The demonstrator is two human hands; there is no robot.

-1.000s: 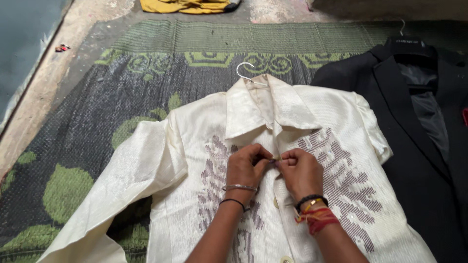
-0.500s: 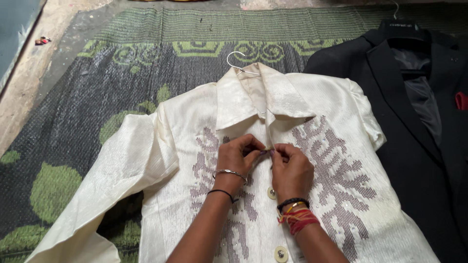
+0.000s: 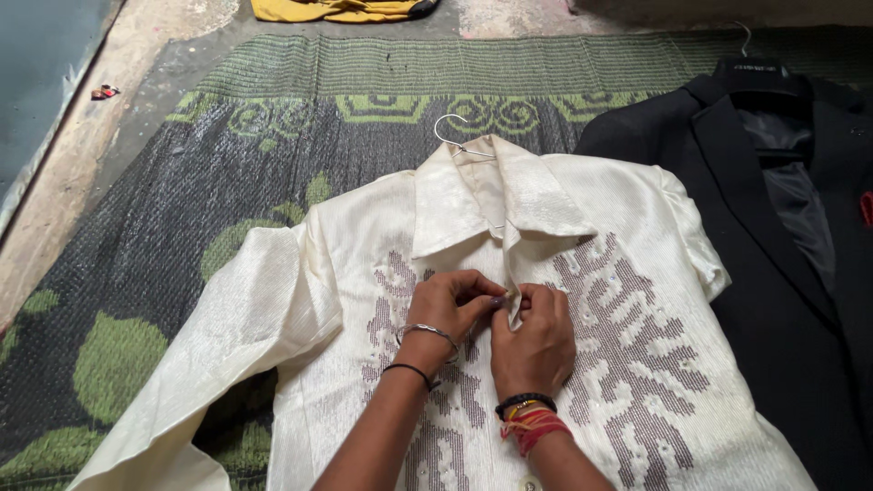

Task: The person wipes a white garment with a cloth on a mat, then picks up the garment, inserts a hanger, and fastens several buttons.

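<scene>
Right hand (image 3: 536,336) has closed against left hand (image 3: 450,309), pinching shirt (image 3: 637,300).

Quick count: one cream embroidered shirt (image 3: 627,300), one black jacket (image 3: 782,273), two hangers (white wire hanger (image 3: 452,136), black hanger (image 3: 750,68)), one green patterned mat (image 3: 273,136), one yellow cloth (image 3: 341,9), two hands (left hand (image 3: 446,309), right hand (image 3: 535,341)).

Floor: bare concrete (image 3: 64,182) at left and far edge. A woven mat (image 3: 273,118), grey with green motifs, covers the middle. Yellow cloth (image 3: 341,9) lies at far edge. Lighting dim, even.
</scene>
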